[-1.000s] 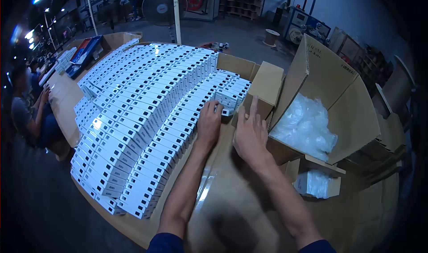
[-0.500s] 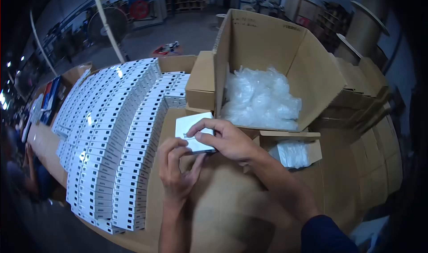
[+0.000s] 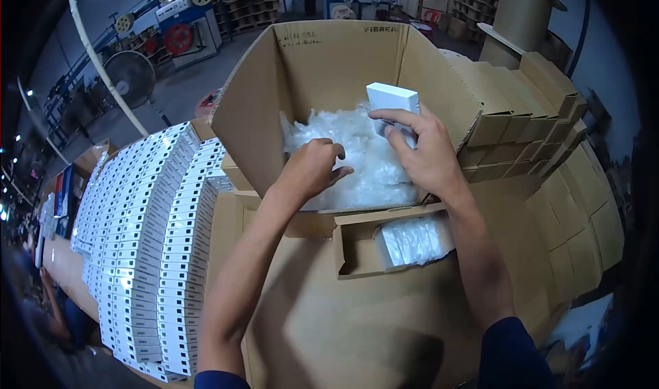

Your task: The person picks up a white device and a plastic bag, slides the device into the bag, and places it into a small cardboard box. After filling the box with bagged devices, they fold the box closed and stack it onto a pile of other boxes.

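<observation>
My right hand point(image 3: 427, 145) grips a small white box point(image 3: 392, 97), held upright above the large open carton point(image 3: 250, 108). Its thumb and fingers press on the box's near face. Over the pile of clear plastic bags point(image 3: 374, 176) in that carton is my left hand point(image 3: 312, 166). Its fingers are bent with the thumb apart, and I see nothing between them. Below both hands lies a small open cardboard box point(image 3: 353, 252), holding plastic-wrapped items point(image 3: 413, 242) in its right part.
Long stacked rows of white boxes point(image 3: 141, 252) with dark square marks cover the left side. Folded brown cartons point(image 3: 515, 121) are piled at the right. A cardboard surface point(image 3: 329, 327) lies in front of me. Another person's arm point(image 3: 55, 296) shows at the far left.
My view has turned rightward. Both hands held the white box together before; now the right hand alone has it, raised over the carton, and the left has let go and reaches over the bags.
</observation>
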Motion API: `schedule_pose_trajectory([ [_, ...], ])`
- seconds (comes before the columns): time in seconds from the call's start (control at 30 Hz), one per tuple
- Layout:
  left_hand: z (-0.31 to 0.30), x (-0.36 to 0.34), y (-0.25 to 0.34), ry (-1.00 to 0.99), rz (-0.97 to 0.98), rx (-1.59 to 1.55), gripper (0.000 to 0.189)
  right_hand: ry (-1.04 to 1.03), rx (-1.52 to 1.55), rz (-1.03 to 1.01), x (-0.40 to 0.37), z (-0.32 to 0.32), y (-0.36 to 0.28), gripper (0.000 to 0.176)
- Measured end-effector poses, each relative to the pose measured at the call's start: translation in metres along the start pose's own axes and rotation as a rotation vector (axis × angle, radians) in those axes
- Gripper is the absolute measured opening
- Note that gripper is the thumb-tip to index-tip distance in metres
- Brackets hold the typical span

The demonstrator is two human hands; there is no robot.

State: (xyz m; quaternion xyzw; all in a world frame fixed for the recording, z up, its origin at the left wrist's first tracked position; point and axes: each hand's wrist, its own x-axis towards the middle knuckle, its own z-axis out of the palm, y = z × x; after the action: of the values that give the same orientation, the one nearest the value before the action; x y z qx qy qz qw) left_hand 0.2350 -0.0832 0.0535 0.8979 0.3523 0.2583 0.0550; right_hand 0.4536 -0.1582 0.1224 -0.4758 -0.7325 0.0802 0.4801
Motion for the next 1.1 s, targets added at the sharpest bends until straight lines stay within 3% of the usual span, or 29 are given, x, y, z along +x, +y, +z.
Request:
schedule_pose_trajectory([
  [0.1,0.026,0.022,-0.020,-0.237,-0.060,0.137,0.025,-0.005,-0.002,0.043,0.000,-0.002,0.006,0.027],
  [0.23,0.015,0.023,-0.016,-0.043,-0.260,-0.100,0.023,0.010,0.061,0.024,0.002,-0.002,0.025,0.027],
  [0.33,0.004,0.016,-0.008,-0.025,-0.312,-0.246,0.025,-0.004,0.074,0.061,-0.003,0.004,0.033,0.027],
  [0.47,0.031,0.013,-0.015,-0.228,-0.129,0.021,0.028,-0.007,0.109,0.040,0.000,0.009,0.034,0.029],
  [0.77,-0.033,0.027,-0.005,0.246,-0.357,-0.228,0.021,0.017,0.071,0.042,0.019,0.008,0.034,0.037],
  [0.97,-0.056,0.032,0.004,0.264,-0.237,-0.285,0.020,-0.046,-0.072,-0.080,0.053,0.036,0.050,0.050],
  [1.07,-0.061,0.044,0.001,0.264,-0.225,-0.261,0.020,-0.147,-0.122,-0.235,0.077,0.047,0.062,0.045],
  [1.1,-0.062,0.048,-0.002,0.268,-0.227,-0.273,0.019,-0.055,-0.174,-0.274,0.080,0.053,0.061,0.032],
])
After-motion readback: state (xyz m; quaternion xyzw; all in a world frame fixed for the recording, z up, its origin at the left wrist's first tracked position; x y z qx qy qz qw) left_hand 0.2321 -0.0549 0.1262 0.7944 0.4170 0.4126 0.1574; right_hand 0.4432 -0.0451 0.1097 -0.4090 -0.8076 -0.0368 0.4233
